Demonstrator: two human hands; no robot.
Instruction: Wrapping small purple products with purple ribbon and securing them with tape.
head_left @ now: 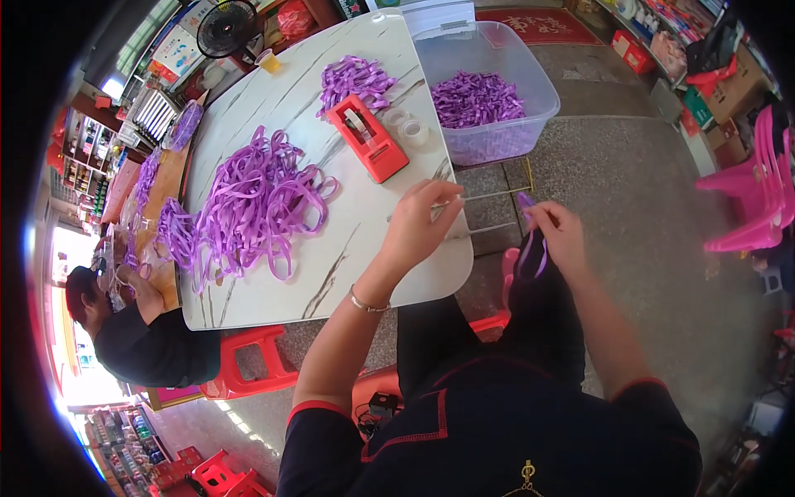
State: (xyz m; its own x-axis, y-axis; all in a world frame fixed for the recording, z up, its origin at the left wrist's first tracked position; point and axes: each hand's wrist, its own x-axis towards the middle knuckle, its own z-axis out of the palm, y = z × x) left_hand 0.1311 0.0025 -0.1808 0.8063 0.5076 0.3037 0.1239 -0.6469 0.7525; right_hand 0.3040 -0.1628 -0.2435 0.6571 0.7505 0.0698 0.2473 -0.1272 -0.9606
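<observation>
My right hand [560, 238], out past the table's right edge, is closed on a purple ribbon [542, 263] whose loop hangs down over my leg. My left hand [421, 222] is over the right edge of the white marbled table [339, 277], its thumb and fingers bent into a pinch. Whatever lies between those fingertips is too small to make out. Just beyond it stands a red tape dispenser [378, 149], with clear tape rolls [412, 132] alongside. A large heap of purple ribbon loops [252, 203] covers the table's left part, and a smaller pile [354, 81] lies behind the dispenser.
A clear plastic bin [538, 112] holding many purple ribbon pieces [476, 99] stands against the table's far right side. At the left, another person [153, 340] sits at a wooden table with more ribbon. A cup [267, 61] and black fan [228, 29] are far left; pink chairs [758, 186] stand right.
</observation>
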